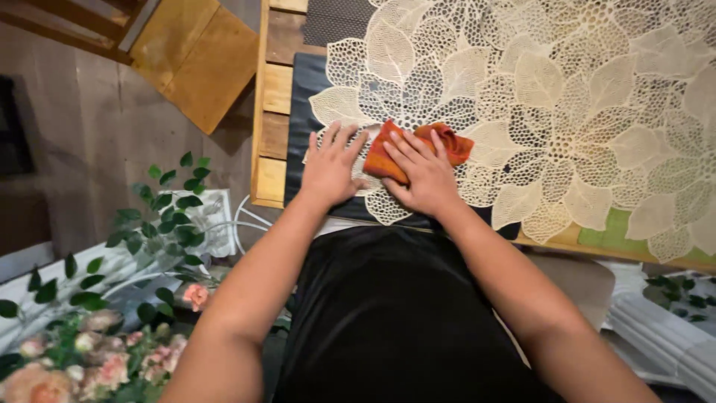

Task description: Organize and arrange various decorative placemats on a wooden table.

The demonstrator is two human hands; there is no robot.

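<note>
- near the desk (270, 142) edge, on a cream leaf-cut mat (567, 97), lies an orange cloth (451, 143).
- right hand (421, 173) lies flat and open on the cloth's near end; the cloth's long axis runs away to the right.
- left hand (330, 166), fingers spread, lies flat on the mat just left of the cloth, not touching it.

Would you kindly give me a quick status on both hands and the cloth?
Left hand flat on cream leaf-pattern lace mat, holding nothing. Right hand pressing crumpled orange cloth onto the mat. Nothing in the way.
</note>
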